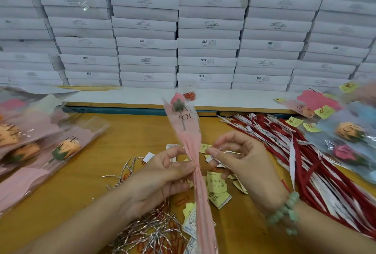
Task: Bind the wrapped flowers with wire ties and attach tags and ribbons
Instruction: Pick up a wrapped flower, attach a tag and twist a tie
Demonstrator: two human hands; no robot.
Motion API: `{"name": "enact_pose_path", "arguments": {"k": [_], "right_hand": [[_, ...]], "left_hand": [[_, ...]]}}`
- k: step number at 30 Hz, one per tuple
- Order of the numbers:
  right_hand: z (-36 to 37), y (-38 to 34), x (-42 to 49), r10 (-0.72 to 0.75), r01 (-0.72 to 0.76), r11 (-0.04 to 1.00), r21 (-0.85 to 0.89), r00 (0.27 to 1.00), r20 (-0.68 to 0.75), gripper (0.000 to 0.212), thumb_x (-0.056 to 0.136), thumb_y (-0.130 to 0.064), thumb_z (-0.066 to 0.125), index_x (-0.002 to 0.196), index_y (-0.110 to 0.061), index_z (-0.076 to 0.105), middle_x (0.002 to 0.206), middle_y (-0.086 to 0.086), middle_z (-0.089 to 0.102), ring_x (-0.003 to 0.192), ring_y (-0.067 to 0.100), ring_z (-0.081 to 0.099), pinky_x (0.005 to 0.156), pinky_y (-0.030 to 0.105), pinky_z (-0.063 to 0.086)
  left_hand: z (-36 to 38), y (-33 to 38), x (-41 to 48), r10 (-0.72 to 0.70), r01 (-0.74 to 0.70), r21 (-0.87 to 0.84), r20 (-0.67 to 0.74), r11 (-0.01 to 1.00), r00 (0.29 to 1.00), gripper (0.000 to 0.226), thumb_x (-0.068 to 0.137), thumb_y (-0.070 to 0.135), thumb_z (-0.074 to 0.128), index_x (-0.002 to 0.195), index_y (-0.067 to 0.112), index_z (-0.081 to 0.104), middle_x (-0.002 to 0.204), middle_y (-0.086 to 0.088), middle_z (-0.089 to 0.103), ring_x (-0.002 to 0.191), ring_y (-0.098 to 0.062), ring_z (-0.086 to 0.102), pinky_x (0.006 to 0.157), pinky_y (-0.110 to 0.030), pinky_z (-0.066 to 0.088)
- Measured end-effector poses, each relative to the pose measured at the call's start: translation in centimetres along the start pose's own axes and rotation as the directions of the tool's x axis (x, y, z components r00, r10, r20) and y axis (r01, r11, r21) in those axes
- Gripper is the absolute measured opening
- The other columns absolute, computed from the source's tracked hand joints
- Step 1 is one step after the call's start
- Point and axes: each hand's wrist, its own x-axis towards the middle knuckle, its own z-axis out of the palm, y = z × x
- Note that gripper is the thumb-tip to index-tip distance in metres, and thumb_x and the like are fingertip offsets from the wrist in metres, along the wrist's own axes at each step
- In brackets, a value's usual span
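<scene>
A pink rose in a pink-and-clear sleeve (186, 125) stands upright at the centre, its lower wrap gathered into a narrow bunch. My left hand (162, 174) grips that gathered part from the left. My right hand (242, 162) pinches a silver wire tie (220, 150) right beside the gathered wrap. Loose silver wire ties (150, 231) lie heaped on the table below my hands. Yellow and white tags (216, 186) lie scattered under my hands. Red and white ribbons (301, 152) spread out at the right.
Unbound wrapped flowers (59, 148) lie stacked at the left, and finished ones with tags (350, 137) at the right. Red paper clips (190, 96) sit in a clear bag behind the rose. A wall of white boxes (207, 44) closes off the back.
</scene>
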Motion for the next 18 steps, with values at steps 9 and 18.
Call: {"name": "enact_pose_path", "arguments": {"k": [9, 18], "right_hand": [[0.70, -0.46, -0.42, -0.164, 0.165, 0.986, -0.024, 0.986, 0.003, 0.020, 0.072, -0.020, 0.072, 0.088, -0.013, 0.062, 0.080, -0.001, 0.069, 0.057, 0.018, 0.068, 0.042, 0.022, 0.049], [0.66, -0.20, -0.96, -0.431, 0.433, 0.777, -0.457, 0.895, 0.116, 0.014, 0.089, -0.011, 0.068, 0.087, -0.020, 0.057, 0.080, -0.014, 0.059, 0.065, 0.009, 0.060, 0.052, 0.018, 0.048]], "left_hand": [[0.40, -0.43, -0.05, -0.083, 0.082, 0.022, 0.059, 0.996, 0.995, 0.052, 0.075, 0.000, 0.070, 0.125, 0.003, 0.056, 0.069, -0.009, 0.066, 0.053, -0.010, 0.064, 0.040, -0.015, 0.050], [0.69, -0.38, -0.36, -0.145, 0.136, 0.094, 0.104, 0.986, 0.984, 0.051, 0.076, 0.000, 0.070, 0.124, -0.002, 0.051, 0.071, -0.009, 0.070, 0.056, -0.011, 0.068, 0.045, -0.015, 0.052]]}}
